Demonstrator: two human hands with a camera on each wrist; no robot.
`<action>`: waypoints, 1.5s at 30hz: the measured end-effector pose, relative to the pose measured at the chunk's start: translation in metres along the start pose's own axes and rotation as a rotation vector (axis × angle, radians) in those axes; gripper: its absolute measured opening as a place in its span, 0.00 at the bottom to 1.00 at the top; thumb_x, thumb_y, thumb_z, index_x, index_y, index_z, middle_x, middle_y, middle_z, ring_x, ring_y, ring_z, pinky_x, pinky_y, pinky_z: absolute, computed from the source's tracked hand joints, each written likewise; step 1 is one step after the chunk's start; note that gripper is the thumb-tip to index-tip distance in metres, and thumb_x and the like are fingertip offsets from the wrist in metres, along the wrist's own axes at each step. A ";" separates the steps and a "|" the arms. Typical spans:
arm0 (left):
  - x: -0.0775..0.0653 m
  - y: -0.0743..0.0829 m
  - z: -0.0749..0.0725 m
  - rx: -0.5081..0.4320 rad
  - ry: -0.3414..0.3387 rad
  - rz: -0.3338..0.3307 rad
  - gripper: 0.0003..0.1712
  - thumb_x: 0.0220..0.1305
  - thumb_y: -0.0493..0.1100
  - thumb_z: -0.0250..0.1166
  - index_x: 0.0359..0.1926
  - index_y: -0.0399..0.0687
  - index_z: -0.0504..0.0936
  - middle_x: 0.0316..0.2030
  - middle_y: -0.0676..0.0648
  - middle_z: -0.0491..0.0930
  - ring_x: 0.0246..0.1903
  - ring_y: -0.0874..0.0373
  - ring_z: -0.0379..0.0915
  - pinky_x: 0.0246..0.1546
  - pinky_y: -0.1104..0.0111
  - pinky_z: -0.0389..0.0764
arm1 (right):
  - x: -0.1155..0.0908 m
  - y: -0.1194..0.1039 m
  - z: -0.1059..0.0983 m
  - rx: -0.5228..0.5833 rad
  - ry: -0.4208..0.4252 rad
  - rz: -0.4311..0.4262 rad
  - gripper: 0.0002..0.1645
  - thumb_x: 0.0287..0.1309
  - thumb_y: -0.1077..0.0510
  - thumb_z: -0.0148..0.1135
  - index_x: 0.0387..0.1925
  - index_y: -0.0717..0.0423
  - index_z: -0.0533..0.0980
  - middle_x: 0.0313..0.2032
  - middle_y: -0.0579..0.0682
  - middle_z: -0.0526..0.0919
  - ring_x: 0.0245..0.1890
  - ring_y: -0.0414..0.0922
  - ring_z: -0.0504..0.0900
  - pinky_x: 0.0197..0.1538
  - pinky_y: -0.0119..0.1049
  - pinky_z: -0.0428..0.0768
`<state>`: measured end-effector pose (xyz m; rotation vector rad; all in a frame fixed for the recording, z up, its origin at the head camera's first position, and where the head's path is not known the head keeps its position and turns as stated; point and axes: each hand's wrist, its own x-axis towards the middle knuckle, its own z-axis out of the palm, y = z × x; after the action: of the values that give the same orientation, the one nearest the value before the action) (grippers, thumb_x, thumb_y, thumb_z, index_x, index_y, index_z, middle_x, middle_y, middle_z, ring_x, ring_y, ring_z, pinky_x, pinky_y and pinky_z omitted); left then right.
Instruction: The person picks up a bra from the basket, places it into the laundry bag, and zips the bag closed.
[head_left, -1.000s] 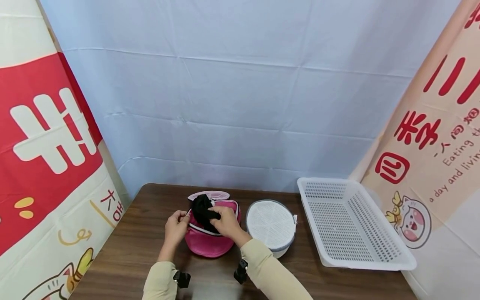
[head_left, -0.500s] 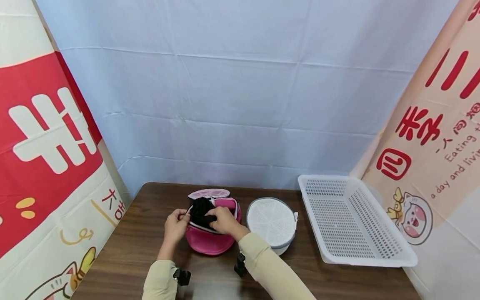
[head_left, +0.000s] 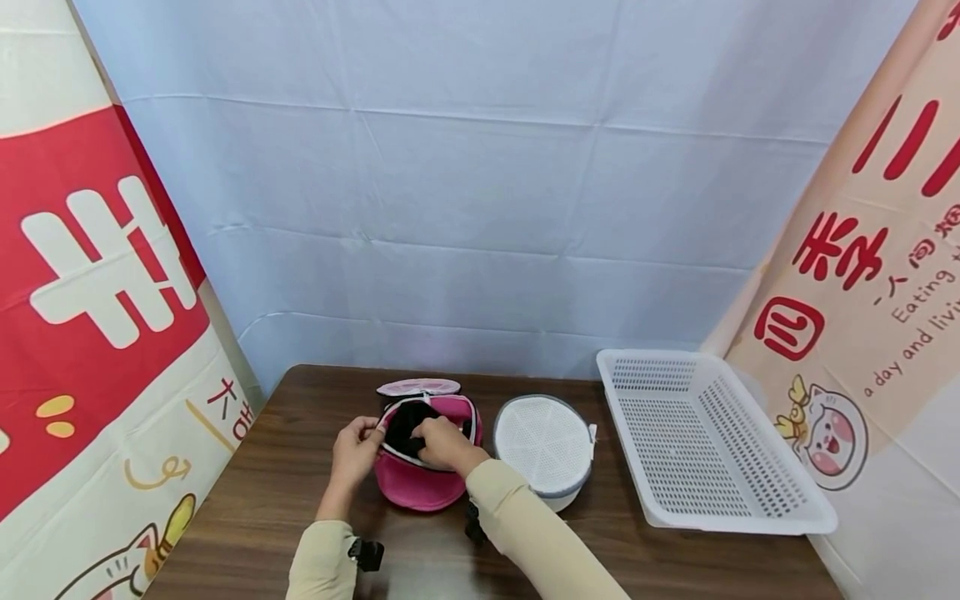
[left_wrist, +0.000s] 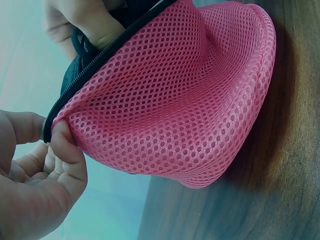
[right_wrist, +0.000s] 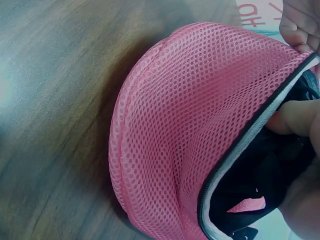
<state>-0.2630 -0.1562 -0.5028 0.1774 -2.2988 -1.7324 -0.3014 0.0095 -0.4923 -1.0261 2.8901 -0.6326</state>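
A pink mesh laundry bag (head_left: 420, 487) stands on the table with its zippered top open and its paler lid (head_left: 417, 387) folded to the back. My left hand (head_left: 356, 454) pinches the bag's zipper rim on the left side, thumb and fingers on the edge in the left wrist view. Black cloth (head_left: 405, 422) lies inside the mouth of the bag; in the left wrist view a thin dark loop (left_wrist: 82, 45) shows at the rim. My right hand (head_left: 444, 446) reaches into the opening and grips the cloth, its thumb bent against it; the other fingertips are partly hidden.
Close to the right of the bag sits a round white mesh laundry bag (head_left: 543, 446) with a grey edge. A white perforated plastic basket (head_left: 645, 467) stands farther right. Blue cloth (head_left: 480, 208) hangs behind the brown wooden table (head_left: 247, 500).
The black cloth has sunk lower into the pink bag, and my right hand has moved down into the opening with it. My left hand keeps its hold on the rim.
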 end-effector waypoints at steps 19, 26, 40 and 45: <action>-0.003 0.003 -0.009 -0.114 -0.056 -0.040 0.10 0.61 0.29 0.57 0.42 0.22 0.74 0.23 0.42 0.75 0.16 0.60 0.70 0.18 0.69 0.75 | 0.006 0.011 0.009 0.290 -0.207 0.121 0.25 0.46 0.56 0.59 0.49 0.56 0.79 0.43 0.45 0.80 0.42 0.39 0.75 0.46 0.30 0.71; -0.002 -0.003 -0.006 -0.126 -0.060 -0.055 0.10 0.61 0.29 0.56 0.42 0.25 0.75 0.23 0.42 0.74 0.17 0.59 0.70 0.18 0.70 0.75 | 0.006 0.007 0.007 0.419 -0.223 0.201 0.24 0.56 0.44 0.53 0.48 0.52 0.80 0.48 0.45 0.79 0.51 0.42 0.73 0.52 0.36 0.70; -0.002 0.006 -0.004 -0.198 -0.116 -0.071 0.11 0.59 0.26 0.53 0.42 0.22 0.74 0.22 0.45 0.72 0.15 0.62 0.68 0.16 0.74 0.71 | 0.014 -0.001 0.019 0.111 -0.150 0.201 0.12 0.57 0.49 0.56 0.29 0.45 0.84 0.30 0.41 0.83 0.36 0.42 0.79 0.38 0.34 0.75; -0.004 0.007 -0.007 -0.236 -0.112 -0.079 0.12 0.59 0.26 0.53 0.43 0.22 0.73 0.23 0.44 0.72 0.15 0.62 0.68 0.17 0.73 0.72 | 0.014 -0.002 0.021 0.086 -0.167 0.229 0.13 0.58 0.47 0.56 0.27 0.45 0.83 0.29 0.41 0.82 0.36 0.42 0.79 0.38 0.36 0.75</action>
<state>-0.2569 -0.1597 -0.4947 0.1299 -2.1638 -2.0851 -0.3087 -0.0079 -0.5089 -0.6887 2.7517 -0.6184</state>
